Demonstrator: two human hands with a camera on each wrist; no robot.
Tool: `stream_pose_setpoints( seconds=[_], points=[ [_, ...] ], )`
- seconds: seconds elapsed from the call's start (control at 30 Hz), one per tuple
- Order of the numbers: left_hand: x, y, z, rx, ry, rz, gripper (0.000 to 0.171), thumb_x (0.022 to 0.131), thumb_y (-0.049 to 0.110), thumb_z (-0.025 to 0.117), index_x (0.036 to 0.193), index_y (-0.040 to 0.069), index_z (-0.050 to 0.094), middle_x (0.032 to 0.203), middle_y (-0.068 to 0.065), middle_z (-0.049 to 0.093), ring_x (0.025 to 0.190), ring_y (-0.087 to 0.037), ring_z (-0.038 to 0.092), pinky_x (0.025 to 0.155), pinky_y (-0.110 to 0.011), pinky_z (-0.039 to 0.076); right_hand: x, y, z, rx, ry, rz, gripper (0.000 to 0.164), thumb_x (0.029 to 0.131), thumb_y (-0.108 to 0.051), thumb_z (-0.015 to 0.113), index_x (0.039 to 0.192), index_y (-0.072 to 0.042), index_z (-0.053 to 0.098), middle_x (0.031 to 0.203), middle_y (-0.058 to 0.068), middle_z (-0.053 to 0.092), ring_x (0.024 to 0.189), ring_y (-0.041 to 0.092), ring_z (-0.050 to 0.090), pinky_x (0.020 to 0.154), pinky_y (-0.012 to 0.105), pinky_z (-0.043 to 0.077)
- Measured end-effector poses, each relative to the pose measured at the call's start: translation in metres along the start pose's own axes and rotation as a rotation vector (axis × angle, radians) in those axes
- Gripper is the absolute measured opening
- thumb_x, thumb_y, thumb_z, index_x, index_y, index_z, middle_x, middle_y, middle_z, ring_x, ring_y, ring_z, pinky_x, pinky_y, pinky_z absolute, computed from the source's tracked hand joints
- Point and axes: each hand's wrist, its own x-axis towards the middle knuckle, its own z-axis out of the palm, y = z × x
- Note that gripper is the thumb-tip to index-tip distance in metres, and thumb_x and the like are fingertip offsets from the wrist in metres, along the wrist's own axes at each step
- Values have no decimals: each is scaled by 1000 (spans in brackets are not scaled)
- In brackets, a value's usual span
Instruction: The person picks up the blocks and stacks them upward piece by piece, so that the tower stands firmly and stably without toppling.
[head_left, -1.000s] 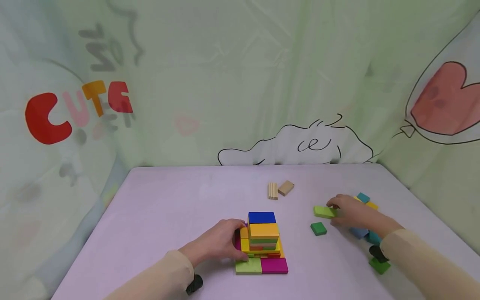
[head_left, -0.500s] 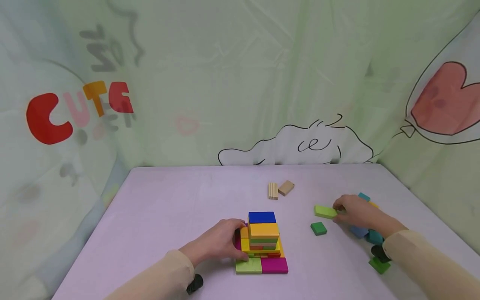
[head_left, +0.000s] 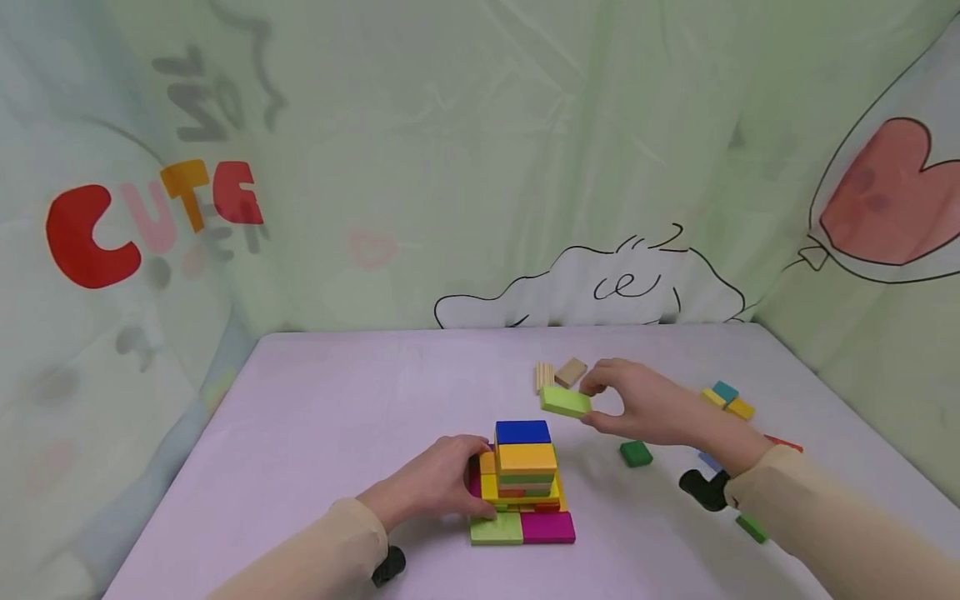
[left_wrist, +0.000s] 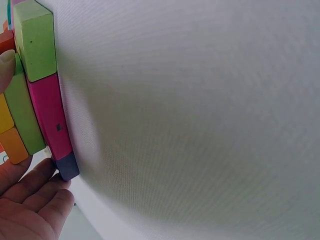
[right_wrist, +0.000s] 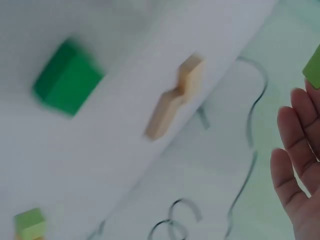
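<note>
A tiered stack of coloured toy blocks (head_left: 527,460) stands on the table, with a blue block on top, a yellow one under it and a wider base. My left hand (head_left: 438,477) holds the stack's left side, thumb at the front and fingers toward the back. In the left wrist view, the fingertips touch the far end of the base, beside a magenta block (left_wrist: 50,117). My right hand (head_left: 648,404) pinches one end of a light green block (head_left: 564,402) between thumb and fingers, raised behind and right of the stack. Only a corner of that block shows in the right wrist view.
Two plain wooden blocks (head_left: 572,372) lie behind the raised block. A dark green block (head_left: 636,454) is right of the stack. Further right are yellow and teal blocks (head_left: 724,392), with several others partly under the right forearm. Printed fabric hangs beyond the table (head_left: 360,392).
My right hand has lifted the light green block off the table at the right and carried it left toward the stack. The left hand stays at the stack.
</note>
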Motion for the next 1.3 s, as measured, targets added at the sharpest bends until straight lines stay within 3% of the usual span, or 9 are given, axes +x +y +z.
stream_pose_setpoints(
  seconds=[0.17,0.33,1.0,1.3],
  points=[
    [-1,-1,-1,-6,4,12,61,74,30,92,124,7,65,112,4,70,94,-4,58,96,-24,54,9,-31,2,-30,-10,-105,23,87,-27,81,105,-16,72,106,-4,67,100,15,63,87,37,61],
    [-2,0,-1,-26,3,25,60,75,29,92,123,6,65,111,3,69,94,-5,58,96,-25,54,13,-43,4,-59,-6,-161,24,86,-25,81,106,-14,73,109,-1,69,102,17,63,89,37,61],
    [-2,1,-1,-9,5,18,62,75,30,92,124,6,65,114,2,69,98,-6,58,99,-26,53,12,-45,5,-42,-33,-171,29,86,-32,82,107,-14,72,110,-2,68,105,17,60,89,38,60],
    [-2,1,-1,-9,7,17,61,74,30,92,123,6,65,110,4,69,94,-5,58,95,-24,54,11,-45,4,-41,-37,-174,30,86,-33,82,108,-14,72,109,-3,68,104,17,61,89,38,60]
  ],
)
